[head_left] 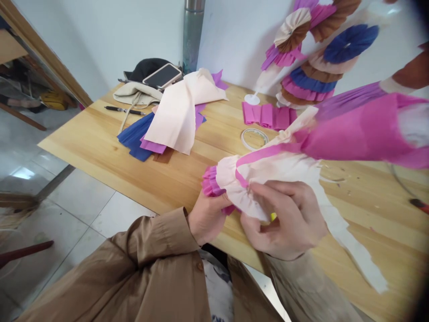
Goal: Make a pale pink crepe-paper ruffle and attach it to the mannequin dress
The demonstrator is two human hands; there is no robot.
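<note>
Fingers [268,193] pinch the paper cone [362,132], its length running toward upper right.

The ruffled crepe-paper strip [278,172] is cream, crossed by a pink band, with magenta pleats bunched at its left end. The wooden worktop [100,143] is pale honey with fine straight grain. The stacked crepe-paper sheets [177,114] run cream on top, then purple, dark blue and brown. The folded pleated paper band [268,115] is hot pink. The paper rosettes on the wall [315,60] mix tan, brown, pink and navy. The coat sleeves [150,250] are tan.
</note>
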